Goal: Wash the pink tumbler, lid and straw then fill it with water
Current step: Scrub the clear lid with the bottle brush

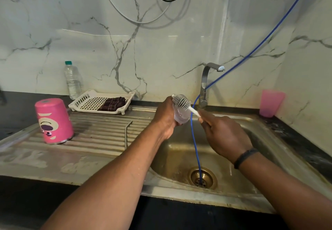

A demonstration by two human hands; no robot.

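Over the stainless steel sink basin (179, 157): left hand (166, 116) wrapped around a clear domed plastic lid (181, 117), fingers curled behind it; right hand (222, 136) pinching the white handle of a grey-bristled bottle brush (181, 102), bristle head resting against the lid's upper edge; both hands clearly grasping, neither free.

Pink cartoon-printed metal tumbler (53, 121) stands upside down on the ribbed steel drainboard (100, 136), well apart from the hands; a thin metal straw (126, 133) appears to lie on the ribs beside it, though it is slim and hard to be sure of.

Handling, as judged: lid looks light, stiff and thin-walled; likely slick when wet or soapy, so a grip around the rim rather than the dome should hold better; tumbler probably rigid and heavier, best taken around the body; straw liable to roll along the grooves.

Room and edges: curved steel tap (206, 84) stands just behind the hands; a blue hose (195, 139) hangs between the hands and runs into the drain, easy to snag with the brush; a white slotted plastic rack (80, 104) holding a dark checked cloth (113, 104) sits behind the drainboard; a clear water bottle (72, 80) stands behind the rack; a translucent pink cup (271, 103) stands at the right corner; the basin's front edge lies close under the forearms.
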